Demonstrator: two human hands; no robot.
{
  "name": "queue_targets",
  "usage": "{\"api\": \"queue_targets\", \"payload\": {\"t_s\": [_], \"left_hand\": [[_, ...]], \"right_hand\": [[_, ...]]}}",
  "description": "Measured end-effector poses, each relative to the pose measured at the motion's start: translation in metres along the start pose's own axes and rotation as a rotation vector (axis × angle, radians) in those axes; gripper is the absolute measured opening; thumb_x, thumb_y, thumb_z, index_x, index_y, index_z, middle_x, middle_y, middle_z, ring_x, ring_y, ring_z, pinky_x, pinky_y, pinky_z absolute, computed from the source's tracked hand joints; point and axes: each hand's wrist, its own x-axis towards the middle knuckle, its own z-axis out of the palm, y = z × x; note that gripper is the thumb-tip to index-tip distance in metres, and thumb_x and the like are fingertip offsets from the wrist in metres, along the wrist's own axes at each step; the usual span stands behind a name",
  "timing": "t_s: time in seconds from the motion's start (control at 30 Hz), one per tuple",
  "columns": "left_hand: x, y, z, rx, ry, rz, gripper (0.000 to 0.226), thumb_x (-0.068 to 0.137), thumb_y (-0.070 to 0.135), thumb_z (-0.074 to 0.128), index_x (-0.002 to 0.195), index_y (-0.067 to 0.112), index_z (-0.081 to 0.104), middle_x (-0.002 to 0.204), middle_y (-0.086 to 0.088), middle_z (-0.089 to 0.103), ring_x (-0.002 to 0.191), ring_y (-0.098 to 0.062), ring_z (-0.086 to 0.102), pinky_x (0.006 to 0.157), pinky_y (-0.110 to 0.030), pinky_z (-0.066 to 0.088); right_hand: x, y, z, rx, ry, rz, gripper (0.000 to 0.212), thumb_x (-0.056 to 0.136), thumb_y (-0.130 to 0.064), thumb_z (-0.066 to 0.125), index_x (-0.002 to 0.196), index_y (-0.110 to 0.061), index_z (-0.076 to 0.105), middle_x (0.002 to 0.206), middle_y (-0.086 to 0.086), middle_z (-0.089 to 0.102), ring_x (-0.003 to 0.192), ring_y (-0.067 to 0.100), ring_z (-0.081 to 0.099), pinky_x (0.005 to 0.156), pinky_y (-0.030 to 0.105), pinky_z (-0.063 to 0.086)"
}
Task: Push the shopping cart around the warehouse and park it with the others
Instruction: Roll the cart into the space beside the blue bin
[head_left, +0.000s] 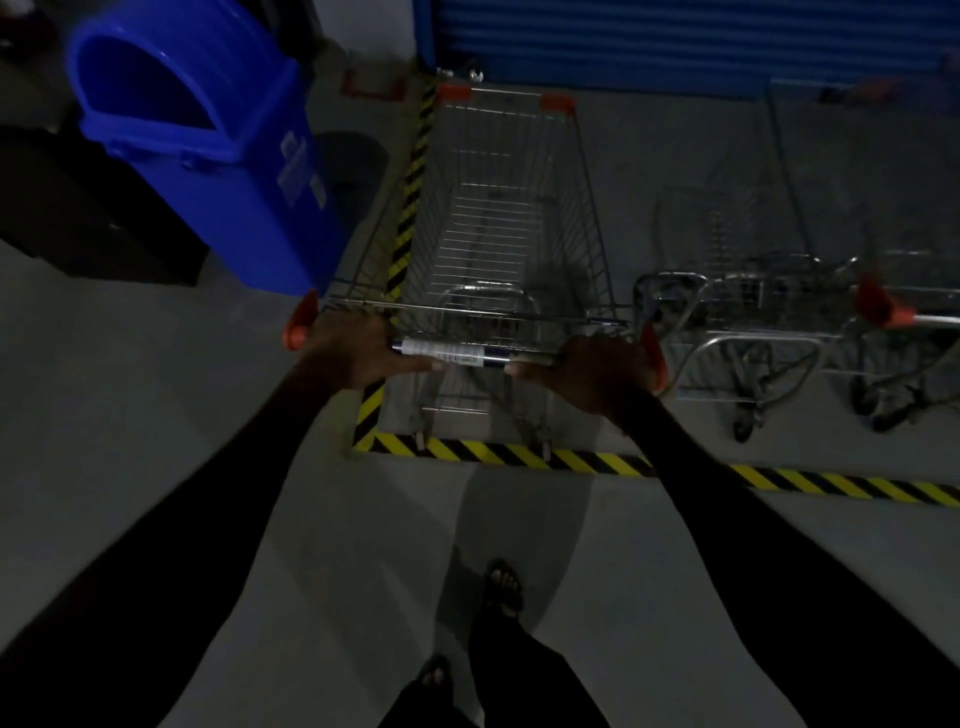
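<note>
An empty wire shopping cart with orange corner caps stands in front of me, inside a bay marked by yellow-and-black floor tape. My left hand grips the left end of its handle bar. My right hand grips the right end. Two other parked carts stand side by side just to the right, behind the same tape line.
A tall blue bin stands close to the cart's left side, with a dark box beside it. A blue roller shutter closes the far end. The floor is grey concrete and the light is dim. My sandalled feet stand behind the tape.
</note>
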Motion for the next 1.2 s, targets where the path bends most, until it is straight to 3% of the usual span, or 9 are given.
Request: {"api": "queue_targets", "payload": {"t_s": [0.23,0.37,0.5,0.6,0.67,0.77,0.87,1.07,1.2], "left_hand": [[0.062,-0.013,-0.004,0.036,-0.049,-0.037,0.099,0.051,0.118,0.013,0.063,0.030,0.056,0.070,0.004,0.057,0.074,-0.022,0.060,0.097,-0.053,0.054],[0.085,-0.022,-0.009,0.041,-0.074,-0.038,0.094,0.055,0.116,0.015,0.059,0.030,0.052,0.059,0.013,0.044,0.065,-0.020,0.051,0.099,-0.065,0.051],[0.091,-0.023,-0.022,0.053,-0.117,-0.003,0.085,0.061,0.111,0.022,0.063,0.032,0.052,0.060,0.012,0.042,0.075,-0.023,0.061,0.097,-0.054,0.054],[0.092,-0.033,-0.024,0.092,-0.102,0.006,0.104,0.058,0.113,0.015,0.085,0.030,0.070,0.073,0.003,0.062,0.092,-0.028,0.072,0.096,-0.049,0.054],[0.092,-0.039,-0.025,0.077,-0.084,0.020,0.103,0.052,0.115,0.006,0.074,0.031,0.060,0.077,0.000,0.067,0.090,-0.029,0.072,0.098,-0.054,0.054],[0.087,-0.040,-0.029,0.091,-0.118,0.054,0.083,0.059,0.110,0.018,0.062,0.031,0.042,0.071,0.003,0.058,0.084,-0.024,0.070,0.085,-0.039,0.051],[0.085,-0.040,-0.028,0.148,-0.069,0.073,0.085,0.062,0.110,0.019,0.061,0.029,0.045,0.069,0.006,0.059,0.073,-0.017,0.062,0.074,-0.034,0.040],[0.082,-0.035,-0.022,0.007,-0.096,0.038,0.101,0.054,0.114,0.014,0.066,0.026,0.060,0.065,0.007,0.059,0.068,-0.013,0.062,0.072,-0.034,0.052],[0.077,-0.033,-0.020,-0.019,-0.083,0.011,0.105,0.053,0.115,0.012,0.072,0.026,0.065,0.069,0.007,0.063,0.070,-0.013,0.062,0.074,-0.035,0.050]], "right_hand": [[0.077,0.007,-0.017,-0.028,0.009,-0.014,0.116,0.056,-0.116,0.018,0.111,-0.033,0.078,0.125,0.006,0.075,0.123,0.031,0.065,0.114,0.053,0.042],[0.101,0.012,-0.023,-0.033,0.056,-0.064,0.089,0.065,-0.111,0.026,0.053,-0.027,0.051,0.060,-0.005,0.051,0.081,0.023,0.065,0.101,0.049,0.054],[0.115,0.010,-0.018,-0.017,0.097,-0.031,0.090,0.059,-0.115,0.022,0.049,-0.028,0.046,0.052,-0.008,0.038,0.075,0.023,0.064,0.110,0.059,0.045],[0.112,-0.006,-0.019,-0.041,0.082,-0.023,0.097,0.063,-0.112,0.023,0.082,-0.034,0.078,0.080,0.002,0.071,0.099,0.029,0.072,0.107,0.053,0.049],[0.109,-0.014,-0.019,-0.055,0.045,0.015,0.106,0.064,-0.110,0.024,0.107,-0.031,0.079,0.104,0.007,0.076,0.106,0.029,0.070,0.104,0.049,0.050],[0.110,-0.010,-0.009,-0.014,0.100,0.009,0.106,0.055,-0.114,0.019,0.075,-0.023,0.071,0.072,-0.001,0.065,0.086,0.028,0.070,0.096,0.049,0.054],[0.106,-0.004,-0.001,-0.108,0.259,-0.101,0.086,0.069,-0.110,0.018,0.047,-0.028,0.034,0.050,-0.013,0.030,0.060,0.019,0.060,0.084,0.046,0.057],[0.100,0.003,-0.002,-0.240,0.360,-0.085,0.097,0.071,-0.108,0.007,0.058,-0.025,0.055,0.066,-0.008,0.066,0.076,0.012,0.069,0.092,0.036,0.048],[0.098,0.005,-0.002,-0.088,0.185,-0.004,0.093,0.076,-0.103,0.034,0.109,-0.027,0.077,0.112,0.001,0.075,0.117,0.027,0.066,0.116,0.047,0.032]]}}
